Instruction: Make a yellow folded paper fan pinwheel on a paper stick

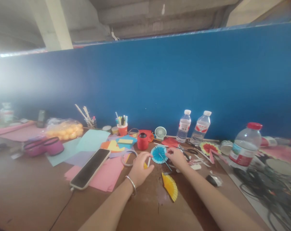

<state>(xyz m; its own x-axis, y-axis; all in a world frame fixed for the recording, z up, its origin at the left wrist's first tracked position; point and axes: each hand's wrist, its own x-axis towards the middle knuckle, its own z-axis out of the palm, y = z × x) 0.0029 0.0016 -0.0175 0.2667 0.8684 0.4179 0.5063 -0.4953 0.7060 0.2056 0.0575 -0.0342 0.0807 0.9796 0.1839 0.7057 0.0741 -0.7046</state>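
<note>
Head view: between the hands, a round, pleated blue paper rosette (pixel 158 154) is pinched at its right edge by the right hand (pixel 176 157). Left of it, the left hand's (pixel 139 168) thumb and forefinger stand apart.

Both forearms (pixel 111 202) run out of view at the bottom, as does the cord (pixel 62 210) trailing from the phone (pixel 90 170). The right hand (pixel 175 157) pinches a blue pleated paper disc (pixel 157 154), its fingertips hiding part of the right rim. The left hand (pixel 138 168) covers part of a grey ring (pixel 122 159) and of a yellow object (pixel 145 166) too hidden to name; whether it touches the disc, I can't quite tell. Lettering on the water bottles (pixel 183 126) is too blurred to read. At far left, another bottle (pixel 6 114) smears into haze. At right, dark cables (pixel 263 189) blur together, and a pink sheet (pixel 282 152) leaves the view, as do both ends of the blue partition (pixel 160 80).
</note>
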